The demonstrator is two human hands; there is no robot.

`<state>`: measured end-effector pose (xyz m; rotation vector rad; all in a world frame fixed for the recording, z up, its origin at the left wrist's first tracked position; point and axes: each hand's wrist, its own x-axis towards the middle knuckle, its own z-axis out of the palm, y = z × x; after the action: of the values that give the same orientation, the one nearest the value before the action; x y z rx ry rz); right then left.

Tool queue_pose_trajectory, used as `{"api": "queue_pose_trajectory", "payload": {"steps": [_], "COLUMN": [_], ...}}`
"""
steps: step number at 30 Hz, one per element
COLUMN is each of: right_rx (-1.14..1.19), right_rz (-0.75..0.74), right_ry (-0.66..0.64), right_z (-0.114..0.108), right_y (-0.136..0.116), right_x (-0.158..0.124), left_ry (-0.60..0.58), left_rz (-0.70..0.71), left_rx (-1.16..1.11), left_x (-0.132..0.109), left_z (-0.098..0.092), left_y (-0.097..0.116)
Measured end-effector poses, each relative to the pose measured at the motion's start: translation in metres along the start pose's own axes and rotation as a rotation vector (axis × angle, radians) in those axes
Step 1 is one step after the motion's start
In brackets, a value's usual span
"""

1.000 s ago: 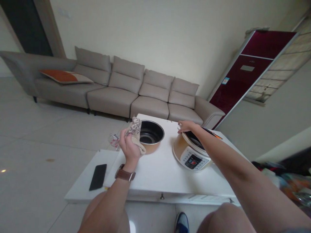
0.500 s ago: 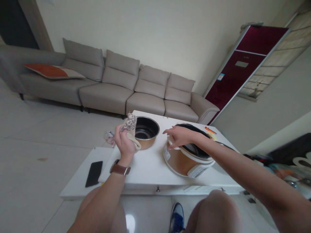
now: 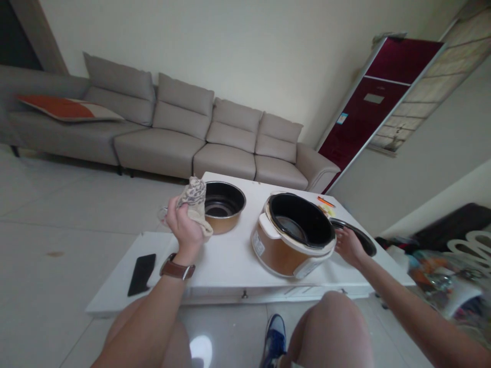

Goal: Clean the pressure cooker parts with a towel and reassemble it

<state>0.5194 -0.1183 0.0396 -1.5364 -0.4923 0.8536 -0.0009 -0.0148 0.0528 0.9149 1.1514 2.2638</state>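
My left hand [image 3: 185, 228] is raised above the white table [image 3: 233, 258] and closed around a crumpled patterned cloth [image 3: 194, 197]; a brown watch sits on that wrist. Just behind the cloth stands a loose inner pot [image 3: 223, 205], dark inside and gold outside. A gold and white rice cooker body [image 3: 293, 236] stands open and turned at the table's right. My right hand [image 3: 348, 245] is beside the cooker's right side, at the edge of a dark round lid [image 3: 356, 237] lying on the table; its fingers curl at the lid's rim.
A black phone [image 3: 141, 267] lies on the lower white shelf at the left. A grey sofa [image 3: 184, 140] with an orange cushion runs behind the table. A tall dark red appliance [image 3: 370, 105] stands at the right wall. Clutter lies on the floor at far right.
My right hand has moved from the cooker's left rim to its right side by the dark lid. The cooker has turned, its panel now facing right. The left hand still holds the cloth.
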Motion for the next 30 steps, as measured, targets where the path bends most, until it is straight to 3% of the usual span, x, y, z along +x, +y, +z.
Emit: {"api": "queue_pose_trajectory", "payload": {"steps": [3,6,9,14,21,27,30], "right_rx": [0.099,0.261,0.272,0.066,0.043,0.068,0.068], "right_rz": [-0.008,-0.133,-0.211,-0.316,-0.318,-0.365,-0.383], "right_ry": [-0.006,0.02,0.076,0.007,0.021,0.01,0.024], "right_z": [0.024,0.054,0.066,0.068,0.093,0.121,0.123], "right_y": [0.042,0.058,0.061,0.059,0.065,0.072,0.074], "right_x": [-0.015,-0.024,-0.028,-0.038,-0.06,-0.075,-0.075], "left_ry": [0.001,0.004,-0.011,-0.02,-0.038,-0.042,-0.014], "left_rz": [-0.002,0.0,0.009,0.004,-0.006,-0.006,-0.027], "left_rx": [-0.01,-0.034,-0.04,-0.015,-0.032,0.015,0.046], "left_x": [-0.003,-0.007,-0.009,-0.01,-0.011,-0.016,-0.018], "left_z": [0.004,0.008,0.01,0.009,0.012,0.016,0.017], "left_y": [-0.002,0.002,0.01,0.017,0.009,0.015,0.015]}}
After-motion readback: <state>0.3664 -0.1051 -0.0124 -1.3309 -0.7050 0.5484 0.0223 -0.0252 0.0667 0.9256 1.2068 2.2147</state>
